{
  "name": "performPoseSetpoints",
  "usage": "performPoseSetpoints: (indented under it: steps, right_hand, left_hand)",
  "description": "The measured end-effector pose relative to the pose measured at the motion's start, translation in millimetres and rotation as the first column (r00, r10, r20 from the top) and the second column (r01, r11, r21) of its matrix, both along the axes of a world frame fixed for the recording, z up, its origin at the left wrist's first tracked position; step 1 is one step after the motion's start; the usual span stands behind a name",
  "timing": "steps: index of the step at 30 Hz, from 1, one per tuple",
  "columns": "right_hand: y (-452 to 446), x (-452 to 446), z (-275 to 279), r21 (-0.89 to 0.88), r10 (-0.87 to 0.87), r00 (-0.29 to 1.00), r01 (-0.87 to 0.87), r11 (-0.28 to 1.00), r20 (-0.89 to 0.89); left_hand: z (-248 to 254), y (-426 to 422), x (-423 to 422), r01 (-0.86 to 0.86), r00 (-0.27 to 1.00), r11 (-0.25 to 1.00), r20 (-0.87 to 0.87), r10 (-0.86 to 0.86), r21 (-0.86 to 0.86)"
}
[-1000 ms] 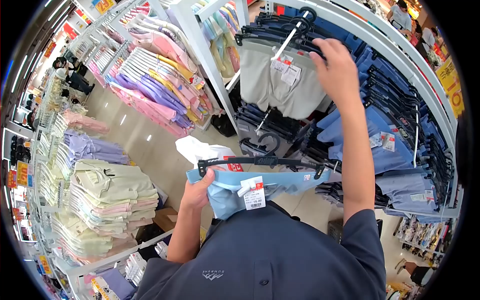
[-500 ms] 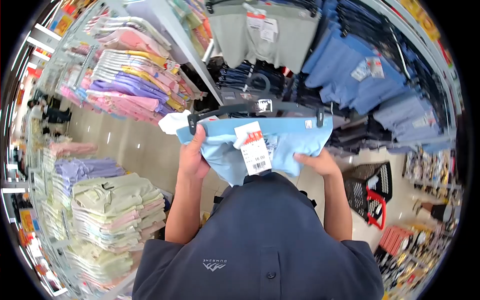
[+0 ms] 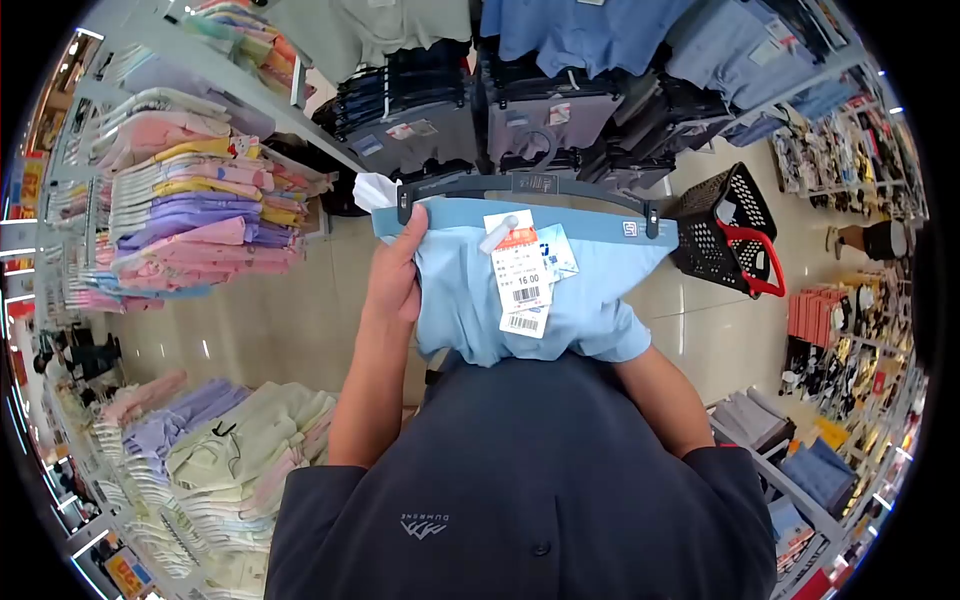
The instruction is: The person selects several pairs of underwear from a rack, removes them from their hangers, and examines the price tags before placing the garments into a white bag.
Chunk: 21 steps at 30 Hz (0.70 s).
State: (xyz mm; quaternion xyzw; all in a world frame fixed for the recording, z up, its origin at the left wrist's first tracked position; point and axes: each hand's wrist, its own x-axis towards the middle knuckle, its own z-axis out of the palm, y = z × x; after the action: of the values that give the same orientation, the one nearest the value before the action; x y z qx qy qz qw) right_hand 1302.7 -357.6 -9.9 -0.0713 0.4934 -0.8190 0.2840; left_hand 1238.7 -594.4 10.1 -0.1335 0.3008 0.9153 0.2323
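A light blue garment point(image 3: 450, 280) hangs spread from a dark clip hanger point(image 3: 530, 185) in front of my chest. My left hand point(image 3: 397, 268) pinches its upper left corner beside the hanger's clip, thumb on the waistband. White price tags point(image 3: 522, 285) dangle over the middle of the cloth. Something white point(image 3: 376, 192) shows behind the left clip. My right forearm reaches the garment's lower right part, where cloth covers the hand and its fingers are hidden.
A black basket with a red handle point(image 3: 722, 230) stands on the floor at right. Racks of pink and purple clothes point(image 3: 200, 200) are at left, pale green ones point(image 3: 240, 440) at lower left. Grey and blue clothes point(image 3: 580, 35) hang ahead. Another person point(image 3: 88, 358) is far left.
My right hand has come down from the rack to the blue garment and passed out of sight behind its cloth. The view has turned, and the basket now shows fully.
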Motion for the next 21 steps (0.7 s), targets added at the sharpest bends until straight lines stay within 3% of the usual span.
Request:
performPoseSetpoints:
  steps: [1,3,4,5,6,7,9,10,11,12,18,21]
  right_hand:
    - [5.6,4.7,-1.2,-0.005,-0.010,1.000,0.010,1.000,-0.008]
    - [15.5,11.6,-4.2,0.474,0.156,0.880,0.087,0.876,-0.448]
    - [16.5,10.3,-5.6,-0.097,-0.087,0.991,0.097,0.991,0.105]
    - [24.4,13.1,-1.1,-0.103,-0.099,0.990,0.109,0.989,0.101]
    - [26.5,10.6,31.1,0.196,-0.118,0.983,0.144,0.970,-0.142]
    - [28.7,8.6,49.2,0.464,-0.058,0.929,0.236,0.854,-0.366]
    - [40.9,11.1,44.3,0.434,-0.133,0.926,0.289,0.854,-0.354]
    - [46.2,14.1,33.3,0.145,-0.291,0.944,0.313,0.939,-0.155]
    - [55.4,16.3,27.9,-0.151,-0.365,0.927,0.374,0.915,0.081]
    - [68.0,18.8,29.3,-0.152,-0.372,0.925,0.379,0.913,0.076]
    - [147.1,39.8,36.9,0.248,-0.220,0.901,0.325,0.912,-0.373]
    - [183.4,56.4,26.6,0.181,-0.242,0.942,0.286,0.941,-0.232]
  left_hand:
    - [0.0,3.6,-0.7,0.014,1.000,1.000,0.005,-0.014,0.016]
    - [4.6,13.2,0.1,0.033,0.999,0.999,-0.017,-0.033,-0.012]
    - [7.6,19.8,0.8,0.044,0.998,0.998,-0.034,-0.045,-0.035]
    - [10.4,29.3,1.6,0.057,0.998,0.998,-0.038,-0.058,-0.040]
    - [12.9,41.3,2.6,0.023,0.998,0.995,-0.048,-0.027,-0.093]
    - [14.5,51.1,2.5,-0.013,0.998,0.990,-0.059,0.004,-0.144]
    - [10.9,71.8,3.0,-0.013,0.995,0.987,-0.099,-0.003,-0.158]
    - [9.9,83.2,3.1,-0.026,0.991,0.985,-0.135,0.003,-0.168]
    - [11.2,94.9,2.5,-0.020,0.990,0.986,-0.142,-0.004,-0.166]
    - [12.8,106.4,2.7,0.010,0.986,0.990,-0.164,-0.033,-0.142]
    - [16.9,180.0,12.2,0.091,0.986,0.992,-0.132,-0.102,-0.082]
    - [13.7,220.6,18.4,0.176,0.977,0.983,-0.112,-0.180,-0.044]
